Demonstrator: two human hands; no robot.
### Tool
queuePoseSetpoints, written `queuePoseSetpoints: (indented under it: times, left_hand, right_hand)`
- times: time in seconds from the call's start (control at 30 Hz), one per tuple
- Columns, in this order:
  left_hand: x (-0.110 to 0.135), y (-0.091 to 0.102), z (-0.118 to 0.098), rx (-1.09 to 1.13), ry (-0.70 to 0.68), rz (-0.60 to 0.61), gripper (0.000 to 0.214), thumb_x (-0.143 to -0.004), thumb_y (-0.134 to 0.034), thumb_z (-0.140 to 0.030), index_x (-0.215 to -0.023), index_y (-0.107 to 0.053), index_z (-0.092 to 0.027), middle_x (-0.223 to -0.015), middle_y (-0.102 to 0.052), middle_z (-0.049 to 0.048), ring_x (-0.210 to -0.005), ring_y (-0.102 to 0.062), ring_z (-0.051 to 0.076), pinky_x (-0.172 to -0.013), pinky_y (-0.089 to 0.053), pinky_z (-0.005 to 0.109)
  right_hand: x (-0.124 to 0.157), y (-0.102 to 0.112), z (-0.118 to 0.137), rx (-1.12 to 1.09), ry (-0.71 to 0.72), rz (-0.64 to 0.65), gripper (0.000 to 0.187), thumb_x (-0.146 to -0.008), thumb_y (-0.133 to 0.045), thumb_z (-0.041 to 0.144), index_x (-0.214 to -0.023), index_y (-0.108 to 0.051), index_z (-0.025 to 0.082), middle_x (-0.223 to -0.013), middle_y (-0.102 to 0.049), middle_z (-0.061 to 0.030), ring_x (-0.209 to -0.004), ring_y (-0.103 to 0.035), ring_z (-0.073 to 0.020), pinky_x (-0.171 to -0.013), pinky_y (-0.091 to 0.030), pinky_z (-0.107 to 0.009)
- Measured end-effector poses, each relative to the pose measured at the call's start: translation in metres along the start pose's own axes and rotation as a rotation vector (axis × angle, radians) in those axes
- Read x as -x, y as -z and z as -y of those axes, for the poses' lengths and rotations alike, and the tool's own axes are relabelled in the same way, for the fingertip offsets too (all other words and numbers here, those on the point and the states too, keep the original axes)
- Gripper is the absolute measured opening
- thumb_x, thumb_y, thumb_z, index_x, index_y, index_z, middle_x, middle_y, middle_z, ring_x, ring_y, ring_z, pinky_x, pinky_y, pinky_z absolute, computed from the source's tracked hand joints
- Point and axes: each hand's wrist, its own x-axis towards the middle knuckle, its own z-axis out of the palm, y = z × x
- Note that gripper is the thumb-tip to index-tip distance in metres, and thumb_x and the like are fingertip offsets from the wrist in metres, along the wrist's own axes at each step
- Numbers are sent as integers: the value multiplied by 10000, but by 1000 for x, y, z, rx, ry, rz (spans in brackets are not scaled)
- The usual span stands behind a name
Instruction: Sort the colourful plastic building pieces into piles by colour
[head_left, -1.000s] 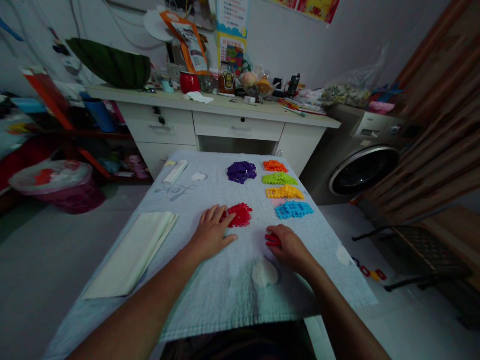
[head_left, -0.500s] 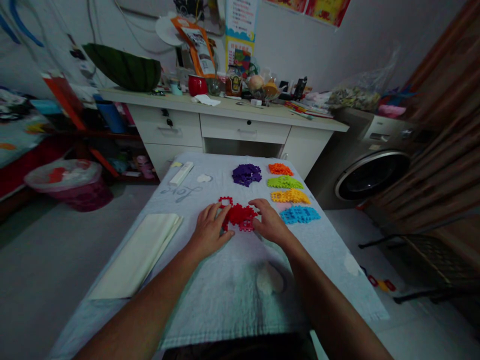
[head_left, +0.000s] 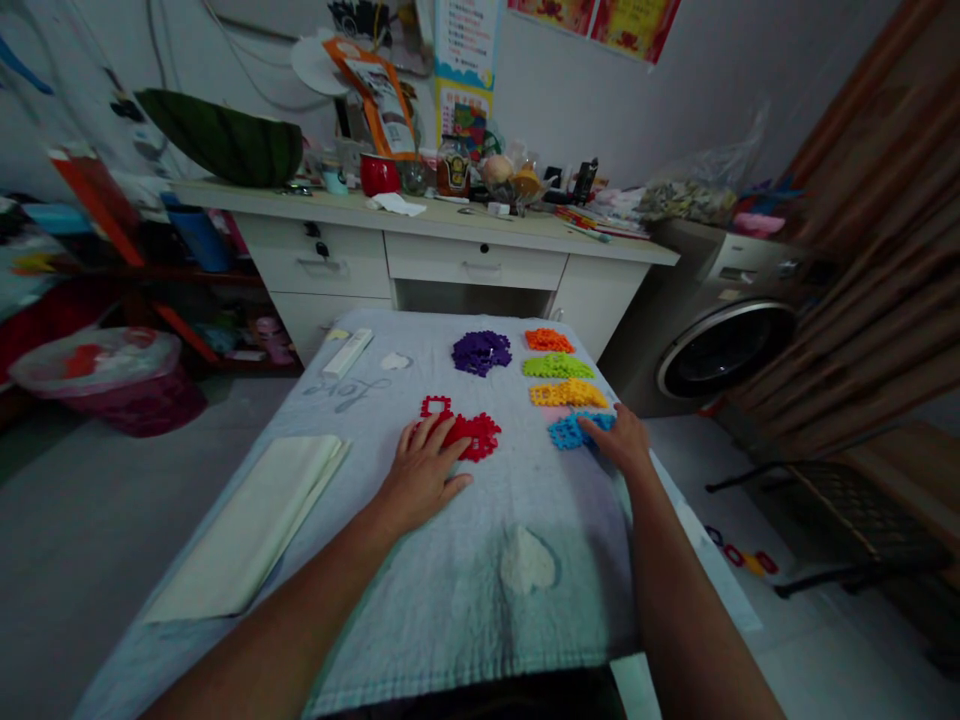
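Observation:
Small red plastic building pieces (head_left: 480, 436) with notched edges lie in a heap in the middle of the cloth-covered table (head_left: 450, 560). My left hand (head_left: 427, 465) rests over the heap's left part with its fingers spread, hiding some pieces. One square red frame piece (head_left: 436, 405) shows just beyond its fingertips. Over on the right, my right hand (head_left: 622, 440) is at the pile of blue pieces (head_left: 568, 431), its thumb and fingers apart on the pile and covering its right end. Behind the blue pile come yellow (head_left: 568, 393), green (head_left: 558, 366) and orange (head_left: 549, 340) piles.
A purple pile (head_left: 481, 352) lies farther back. At the table's left are a folded cream cloth (head_left: 247, 530) and a white box-like strip (head_left: 349, 353). A cluttered white desk (head_left: 442, 230) stands behind, with a washing machine (head_left: 697, 310) to the right.
My right hand has left the red heap and moved right to the blue pile. My left hand stays at the red pieces. The view has shifted slightly.

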Motion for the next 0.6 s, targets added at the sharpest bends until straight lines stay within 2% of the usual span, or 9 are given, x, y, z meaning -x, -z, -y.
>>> queuePoseSetpoints:
  times: [0.1, 0.2, 0.33, 0.47, 0.6]
  left_hand:
    - [2, 1, 3, -34, 52, -44, 471, -867, -564, -442, -1302, -566, -262, -1456, -441, 131, -1384, -285, 357, -1122, -203, 587]
    - [4, 1, 6, -68, 107, -72, 482, -856, -573, -440, -1292, -569, -236, -1448, -442, 149, -1369, -305, 363, -1124, -192, 594]
    - [5, 0, 8, -100, 143, -93, 500, -857, -565, -448, -1288, -566, -195, -1442, -439, 181, -1355, -310, 376, -1111, -197, 613]
    - [4, -1, 9, -64, 115, -116, 481, -845, -583, -432, -1271, -575, -208, -1431, -450, 155, -1338, -328, 361, -1099, -257, 580]
    - [3, -3, 12, -20, 77, -142, 438, -834, -599, -400, -1239, -595, -233, -1418, -461, 125, -1330, -340, 347, -1095, -288, 557]
  right_hand:
    - [8, -5, 2, 5, 35, 76, 877, -732, -568, 713, -1371, -476, 118, -1303, -556, -222, -1228, -501, -371, -989, -378, -498]
    - [16, -6, 11, 2, 108, 105, 856, -713, -600, 705, -1372, -472, 175, -1348, -529, -190, -1239, -494, -367, -982, -381, -509]
    - [25, -9, 25, -60, 231, 106, 828, -700, -680, 589, -1382, -440, 186, -1337, -531, -166, -1188, -531, -329, -943, -423, -457]
    - [30, -13, 34, -88, 346, 73, 744, -712, -700, 435, -1364, -445, 182, -1282, -561, -142, -1151, -546, -297, -932, -433, -415]
    - [31, -15, 35, -68, 393, 66, 708, -705, -701, 387, -1342, -464, 188, -1246, -569, -138, -1118, -552, -301, -920, -431, -417]
